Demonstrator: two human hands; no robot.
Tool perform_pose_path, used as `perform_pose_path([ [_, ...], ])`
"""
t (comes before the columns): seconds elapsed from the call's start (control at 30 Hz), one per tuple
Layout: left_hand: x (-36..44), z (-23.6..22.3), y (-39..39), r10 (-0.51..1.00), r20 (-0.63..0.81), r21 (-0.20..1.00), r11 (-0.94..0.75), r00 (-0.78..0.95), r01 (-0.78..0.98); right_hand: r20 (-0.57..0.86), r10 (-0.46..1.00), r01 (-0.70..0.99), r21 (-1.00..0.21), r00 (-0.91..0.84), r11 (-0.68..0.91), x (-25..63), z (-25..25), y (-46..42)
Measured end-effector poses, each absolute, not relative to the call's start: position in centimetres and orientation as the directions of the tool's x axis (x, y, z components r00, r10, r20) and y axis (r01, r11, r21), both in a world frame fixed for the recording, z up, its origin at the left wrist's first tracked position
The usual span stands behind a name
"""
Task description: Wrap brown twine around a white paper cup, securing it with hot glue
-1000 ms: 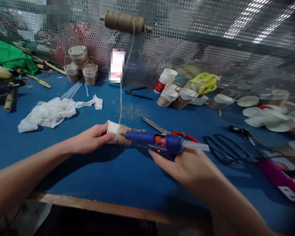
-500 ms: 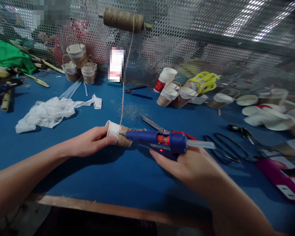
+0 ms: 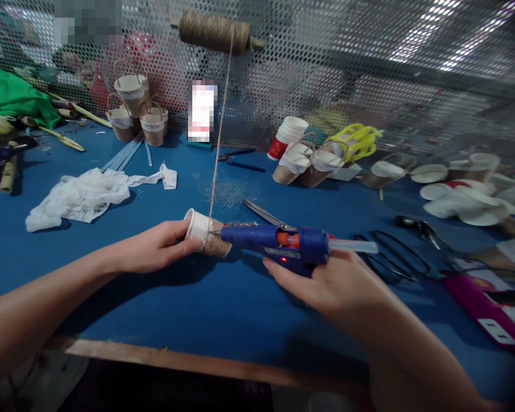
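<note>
My left hand (image 3: 165,246) is closed around the rim end of a white paper cup (image 3: 197,228), which lies tilted over the table. Brown twine covers the cup's lower part. A strand of twine (image 3: 220,146) runs from the cup up to a twine spool (image 3: 214,31) on a rod. My right hand (image 3: 321,280) grips a blue hot glue gun (image 3: 278,243) with a lit red light and a clear glue stick (image 3: 354,246) out of its back. The gun's nozzle is at the cup's side, near the twine edge; whether it touches, I cannot tell.
Scissors (image 3: 264,213) lie just behind the glue gun. White lace (image 3: 83,194) is heaped at left, near finished twine baskets (image 3: 131,94). Pliers (image 3: 242,163) rest further back. More cups (image 3: 292,133) and baskets stand at right, with a black cable (image 3: 395,257) and a purple power strip (image 3: 480,309).
The glue gun in my right hand has shifted very slightly to the right along the cup. My left hand and the cup stay nearly the same.
</note>
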State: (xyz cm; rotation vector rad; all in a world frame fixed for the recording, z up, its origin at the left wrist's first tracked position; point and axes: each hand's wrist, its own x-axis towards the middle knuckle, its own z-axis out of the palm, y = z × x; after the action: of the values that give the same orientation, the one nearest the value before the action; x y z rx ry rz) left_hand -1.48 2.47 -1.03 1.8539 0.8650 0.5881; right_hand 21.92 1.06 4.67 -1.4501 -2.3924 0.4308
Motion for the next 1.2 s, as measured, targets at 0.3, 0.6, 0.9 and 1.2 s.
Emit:
perform_pose_path([
  [0.3,-1.5,-0.7,2.5,0.733,0.028,0.869,-0.354,0.679,0.346,0.193,0.848,0.751,-0.397,-0.494,0.528,21.9,5.1,1.9],
  [0.6,-1.4,-1.0,2.6,0.748,0.026,0.884,-0.327,0.663,0.334,0.128,0.879,0.766,-0.444,-0.459,0.464,22.4,3.9,1.3],
  [0.9,-1.5,-1.3,2.6,0.768,0.018,0.887,-0.308,0.640,0.344,0.248,0.751,0.687,-0.304,-0.612,0.660,23.1,3.7,1.6],
  [1.2,-1.4,-1.1,2.7,0.757,0.060,0.912,-0.307,0.651,0.272,0.262,0.743,0.691,-0.273,-0.616,0.669,22.8,3.8,1.2],
])
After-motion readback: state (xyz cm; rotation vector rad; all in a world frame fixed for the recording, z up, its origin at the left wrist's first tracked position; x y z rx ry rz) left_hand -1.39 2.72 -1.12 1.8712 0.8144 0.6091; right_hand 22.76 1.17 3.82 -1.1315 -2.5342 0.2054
